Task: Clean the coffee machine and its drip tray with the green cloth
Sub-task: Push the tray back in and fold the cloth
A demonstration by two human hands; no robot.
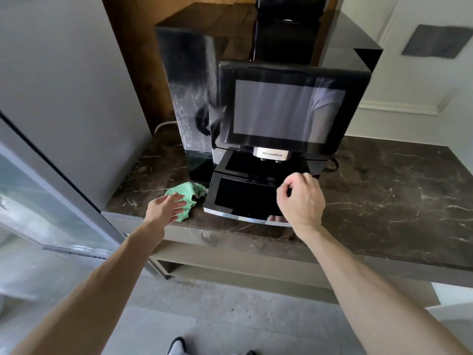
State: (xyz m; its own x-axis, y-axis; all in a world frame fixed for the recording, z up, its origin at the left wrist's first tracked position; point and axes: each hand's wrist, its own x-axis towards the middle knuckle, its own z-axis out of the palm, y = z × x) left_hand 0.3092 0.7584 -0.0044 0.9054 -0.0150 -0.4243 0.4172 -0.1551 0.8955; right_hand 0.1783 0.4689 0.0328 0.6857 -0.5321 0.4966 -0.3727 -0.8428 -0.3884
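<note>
A person's left hand (166, 207), fingers spread open, reaches over the crumpled green cloth (188, 194) on the marble counter (384, 180); soft and light, it should bunch anywhere. The right hand (299, 198), fingers curled empty, hovers at the drip tray (243, 198), the coffee machine (289, 108) at twelve o'clock.

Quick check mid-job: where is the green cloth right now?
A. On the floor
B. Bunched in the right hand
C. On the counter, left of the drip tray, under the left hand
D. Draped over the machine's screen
C: the green cloth lies crumpled on the counter beside the drip tray, with the open left hand reaching onto it; the right hand holds no cloth.
</note>
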